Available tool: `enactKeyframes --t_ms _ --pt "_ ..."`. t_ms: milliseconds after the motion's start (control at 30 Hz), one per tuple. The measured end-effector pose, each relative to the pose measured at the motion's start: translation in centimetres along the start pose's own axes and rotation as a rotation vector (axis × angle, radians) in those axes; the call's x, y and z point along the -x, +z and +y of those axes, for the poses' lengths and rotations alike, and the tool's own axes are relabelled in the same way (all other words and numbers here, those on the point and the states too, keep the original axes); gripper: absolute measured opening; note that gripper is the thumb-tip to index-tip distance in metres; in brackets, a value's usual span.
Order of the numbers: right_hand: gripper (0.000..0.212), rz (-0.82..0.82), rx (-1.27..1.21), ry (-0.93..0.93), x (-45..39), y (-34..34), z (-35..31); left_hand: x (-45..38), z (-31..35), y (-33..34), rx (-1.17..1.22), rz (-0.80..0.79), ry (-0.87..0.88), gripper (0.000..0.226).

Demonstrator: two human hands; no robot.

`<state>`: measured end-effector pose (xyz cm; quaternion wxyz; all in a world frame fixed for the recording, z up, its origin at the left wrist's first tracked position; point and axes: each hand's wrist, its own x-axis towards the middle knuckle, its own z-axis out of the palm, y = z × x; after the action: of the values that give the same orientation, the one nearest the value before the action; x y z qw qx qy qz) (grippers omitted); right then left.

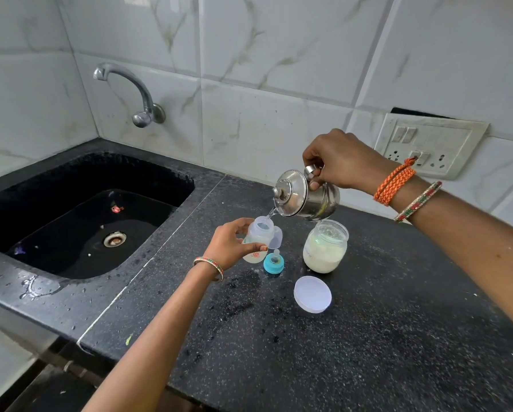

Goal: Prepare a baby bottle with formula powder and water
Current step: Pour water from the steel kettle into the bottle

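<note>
Pouring now: right hand [340, 162] grips tilted steel kettle [307, 196], spout just above and right of the bottle [259, 237] mouth; left hand [230, 243] wraps the bottle on the counter [368, 337], leaning slightly toward the spout; keep them lined up

Black speckled counter [368, 337], wet in places; carried open powder jar [325, 251], white lid [312, 294], blue teat ring [274, 261], baby bottle [256, 242].

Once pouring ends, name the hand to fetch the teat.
Probably right: it only has to set down the kettle, while the left steadies the bottle. The teat stands beside the bottle.
</note>
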<state>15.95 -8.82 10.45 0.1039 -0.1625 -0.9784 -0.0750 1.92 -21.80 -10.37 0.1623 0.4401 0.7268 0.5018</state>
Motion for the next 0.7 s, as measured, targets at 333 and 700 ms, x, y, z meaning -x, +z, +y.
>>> enactKeyframes --t_ms 333,700 --pt "0.02 -0.08 -0.193 0.097 0.0 1.4 1.6 0.1 -0.7 -0.6 0.094 -0.053 -0.04 0.056" --pt "0.023 -0.141 -0.849 0.366 1.0 4.4 4.4 -0.4 -0.2 -2.6 0.293 -0.23 -0.058 0.044"
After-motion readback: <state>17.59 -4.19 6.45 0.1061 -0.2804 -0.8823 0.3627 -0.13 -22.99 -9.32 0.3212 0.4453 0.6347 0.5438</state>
